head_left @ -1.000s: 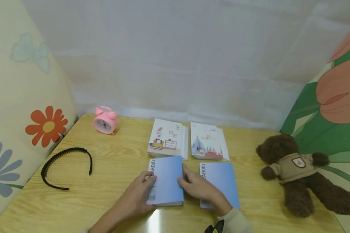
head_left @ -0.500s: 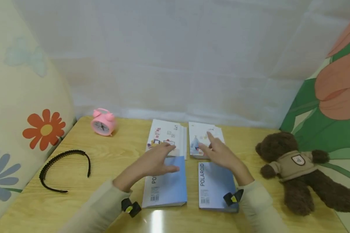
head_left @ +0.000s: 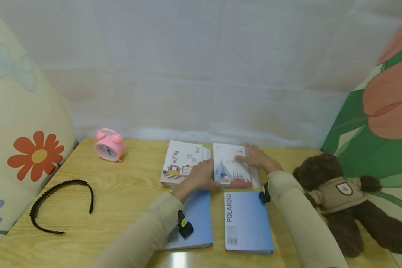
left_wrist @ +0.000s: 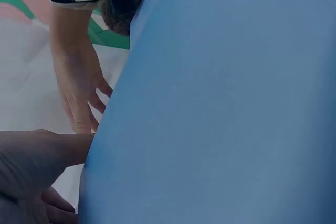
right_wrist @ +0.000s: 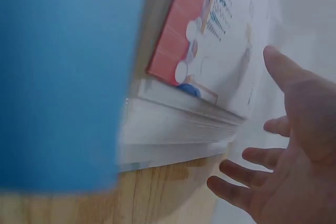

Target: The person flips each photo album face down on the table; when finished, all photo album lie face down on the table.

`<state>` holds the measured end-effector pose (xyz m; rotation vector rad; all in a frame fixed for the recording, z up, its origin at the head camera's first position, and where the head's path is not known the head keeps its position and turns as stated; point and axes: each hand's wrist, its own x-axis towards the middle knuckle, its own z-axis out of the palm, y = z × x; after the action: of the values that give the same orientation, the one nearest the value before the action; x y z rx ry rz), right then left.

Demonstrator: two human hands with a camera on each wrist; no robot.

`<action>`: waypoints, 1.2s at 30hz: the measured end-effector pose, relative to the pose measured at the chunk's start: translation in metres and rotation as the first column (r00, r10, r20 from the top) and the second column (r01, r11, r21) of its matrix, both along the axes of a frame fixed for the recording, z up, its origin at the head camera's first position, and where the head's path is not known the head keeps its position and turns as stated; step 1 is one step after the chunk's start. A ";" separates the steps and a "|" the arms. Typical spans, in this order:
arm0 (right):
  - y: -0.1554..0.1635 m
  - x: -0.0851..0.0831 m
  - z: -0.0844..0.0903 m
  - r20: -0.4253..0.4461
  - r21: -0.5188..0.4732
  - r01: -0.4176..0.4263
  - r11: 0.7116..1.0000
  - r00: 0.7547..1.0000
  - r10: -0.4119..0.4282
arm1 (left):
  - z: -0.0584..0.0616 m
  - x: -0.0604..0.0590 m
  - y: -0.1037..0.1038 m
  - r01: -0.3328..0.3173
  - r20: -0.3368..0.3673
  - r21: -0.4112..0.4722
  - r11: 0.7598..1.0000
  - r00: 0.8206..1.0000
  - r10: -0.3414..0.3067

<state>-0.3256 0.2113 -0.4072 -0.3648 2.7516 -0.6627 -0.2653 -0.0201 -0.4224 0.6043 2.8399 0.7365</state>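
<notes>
Two white albums with drawn covers lie at the back of the table, one with a yellow armchair (head_left: 175, 167), one with a blue tent (head_left: 231, 163). My left hand (head_left: 201, 175) is between them, at the tent album's left edge, thumb stretched along its front. At that album's right side is my right hand (head_left: 257, 157); the right wrist view shows its fingers spread beside the page edges. Two blue albums lie in front: the right one (head_left: 249, 221) is lettered POLAROID, and the left one (head_left: 201, 221) is partly under my left forearm. Blue (left_wrist: 210, 98) fills much of the left wrist view.
A pink alarm clock (head_left: 109, 147) stands at the back left, with a black headband (head_left: 37, 206) nearer the front. On the right lies a brown teddy bear (head_left: 343, 203) in a beige top. A white cloth (head_left: 174, 74) hangs behind the table.
Both hands have left the left blue album and moved forward to the white tent album, now on either side of it. The head view has shifted slightly.
</notes>
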 end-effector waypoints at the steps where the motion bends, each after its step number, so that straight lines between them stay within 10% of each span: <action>1: -0.001 -0.003 -0.001 0.009 -0.005 -0.011 1.000 1.000 0.011 | -0.003 -0.001 0.000 -0.009 -0.001 0.004 1.000 1.000 0.009; 10: -0.004 -0.014 -0.003 0.041 -0.045 -0.008 0.999 0.999 0.010 | -0.011 -0.001 0.004 -0.058 -0.019 -0.028 0.998 0.998 0.057; 19: -0.010 -0.008 -0.002 0.080 -0.128 0.077 0.989 0.995 -0.067 | -0.012 0.000 -0.001 -0.029 0.070 0.260 0.965 0.997 0.011; 28: -0.027 -0.002 0.002 0.201 -0.367 0.071 0.927 0.980 0.004 | 0.026 0.005 -0.018 -0.095 0.253 0.484 0.870 0.967 -0.036; 36: -0.032 0.005 0.017 0.188 -0.573 0.032 0.819 0.978 0.093 | 0.053 0.008 -0.008 0.054 0.095 0.451 0.891 0.990 -0.108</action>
<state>-0.3206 0.1794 -0.3905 -0.4319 2.2870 -1.4399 -0.2572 -0.0285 -0.3692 0.7042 2.5231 1.3790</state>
